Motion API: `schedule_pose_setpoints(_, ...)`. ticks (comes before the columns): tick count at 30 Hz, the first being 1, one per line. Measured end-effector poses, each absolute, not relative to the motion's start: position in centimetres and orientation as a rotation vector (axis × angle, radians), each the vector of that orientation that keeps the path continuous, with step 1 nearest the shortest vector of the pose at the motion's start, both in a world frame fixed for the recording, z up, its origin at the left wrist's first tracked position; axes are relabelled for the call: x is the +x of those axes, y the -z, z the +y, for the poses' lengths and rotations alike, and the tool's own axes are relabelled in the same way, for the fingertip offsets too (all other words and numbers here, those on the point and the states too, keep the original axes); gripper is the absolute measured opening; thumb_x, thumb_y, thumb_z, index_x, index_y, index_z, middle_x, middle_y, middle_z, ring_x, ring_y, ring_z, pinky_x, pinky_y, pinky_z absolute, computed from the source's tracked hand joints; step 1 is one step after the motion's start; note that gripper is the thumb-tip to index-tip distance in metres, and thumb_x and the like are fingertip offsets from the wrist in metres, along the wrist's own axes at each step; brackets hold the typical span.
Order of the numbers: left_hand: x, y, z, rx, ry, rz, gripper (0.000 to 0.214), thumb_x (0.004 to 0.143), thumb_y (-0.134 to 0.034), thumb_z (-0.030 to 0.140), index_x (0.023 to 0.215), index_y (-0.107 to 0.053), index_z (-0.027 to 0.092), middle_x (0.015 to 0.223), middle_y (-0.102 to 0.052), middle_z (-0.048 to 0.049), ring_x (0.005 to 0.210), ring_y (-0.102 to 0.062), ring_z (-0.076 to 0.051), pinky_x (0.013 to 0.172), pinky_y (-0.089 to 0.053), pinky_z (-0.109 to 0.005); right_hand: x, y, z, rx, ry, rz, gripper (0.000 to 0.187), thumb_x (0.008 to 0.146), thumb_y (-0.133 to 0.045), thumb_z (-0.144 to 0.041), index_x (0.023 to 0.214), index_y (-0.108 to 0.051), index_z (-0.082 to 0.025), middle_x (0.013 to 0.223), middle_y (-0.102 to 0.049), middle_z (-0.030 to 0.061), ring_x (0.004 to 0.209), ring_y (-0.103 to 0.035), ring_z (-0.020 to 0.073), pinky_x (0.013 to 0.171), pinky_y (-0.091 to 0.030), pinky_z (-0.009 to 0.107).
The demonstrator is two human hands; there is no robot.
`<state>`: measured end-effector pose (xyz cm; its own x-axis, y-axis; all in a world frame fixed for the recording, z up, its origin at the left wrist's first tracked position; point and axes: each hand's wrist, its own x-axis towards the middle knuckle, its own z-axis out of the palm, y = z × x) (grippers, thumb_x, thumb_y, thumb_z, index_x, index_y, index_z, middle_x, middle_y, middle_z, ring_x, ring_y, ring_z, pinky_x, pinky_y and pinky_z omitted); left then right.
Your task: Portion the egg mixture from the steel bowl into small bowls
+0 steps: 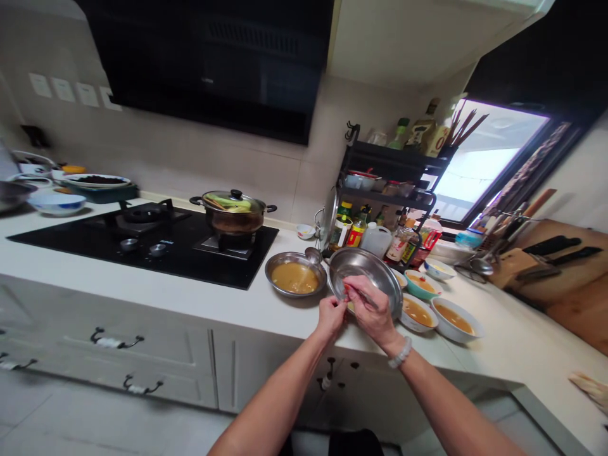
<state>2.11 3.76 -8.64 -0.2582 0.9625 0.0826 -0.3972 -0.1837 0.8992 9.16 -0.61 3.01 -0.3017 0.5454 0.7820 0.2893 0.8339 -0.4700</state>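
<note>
My left hand (332,316) is closed in a pinch at the near left rim of a large stainless steel bowl (380,269). Close beside it, over the bowl, my right hand (373,309) has its fingers pressed together. A small reddish bit shows at the right fingertips; what either hand pinches is too small to make out. Something pale is partly visible in the bowl below the hands. Left of them stands a shallow metal bowl (295,278) of orange-brown liquid, with a ladle (312,255) at its rim.
Several bowls of orange liquid, one a white bowl (458,322), stand at the right. Behind are bottles and a black rack (394,158). A lidded pot (235,215) sits on the black gas hob (190,253). Knives in a wooden block (520,266) are far right.
</note>
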Motion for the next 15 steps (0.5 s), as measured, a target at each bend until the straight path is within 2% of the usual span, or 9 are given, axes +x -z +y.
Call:
schedule_pose_setpoints(2,2.1,8.8,3.8,0.873,-1.652,0.973,0.025,0.063,-0.061,0.032,0.047,-0.048,0.018,0.040,-0.044,0.0050,0.036,-0.038,-0.007,0.040,-0.028,-0.021,9.8,-3.2,-0.8,-0.585,-0.220,-1.940,0.015,0.084,-0.056,-0.028,0.089,-0.069,-0.024,0.085,-0.069,0.0058,0.080,-0.065,0.0200,0.075,-0.055,0.036)
schedule_pose_setpoints(5,2.1,8.9,3.9,0.864,-1.636,1.000,0.023,0.063,-0.058,0.030,0.047,-0.049,0.018,0.040,-0.046,0.0040,0.035,-0.038,-0.007,0.038,-0.028,-0.021,11.3,-3.2,-0.8,-0.667,-0.267,-1.801,0.015,0.085,-0.056,-0.030,0.094,-0.067,-0.023,0.086,-0.068,0.0055,0.069,-0.065,0.0175,0.064,-0.056,0.033)
schedule_pose_setpoints(10,2.1,8.5,3.6,0.813,-1.634,1.024,0.019,0.061,-0.057,0.026,0.046,-0.049,0.018,0.040,-0.048,0.0031,0.035,-0.039,-0.008,0.037,-0.029,-0.021,15.2,-1.9,-0.5,-0.922,-0.359,-1.404,0.023,0.082,-0.060,-0.040,0.090,-0.063,-0.019,0.062,-0.064,0.0011,0.049,-0.060,0.0159,0.051,-0.053,0.031)
schedule_pose_setpoints(15,1.9,8.0,3.2,0.836,-1.627,1.023,0.018,0.060,-0.057,0.026,0.046,-0.050,0.018,0.039,-0.048,0.0031,0.034,-0.040,-0.008,0.038,-0.031,-0.021,19.4,0.0,-1.0,-1.058,-0.385,-1.338,0.035,0.074,-0.065,-0.051,0.084,-0.063,-0.017,0.058,-0.064,0.0024,0.044,-0.058,0.0168,0.046,-0.052,0.032)
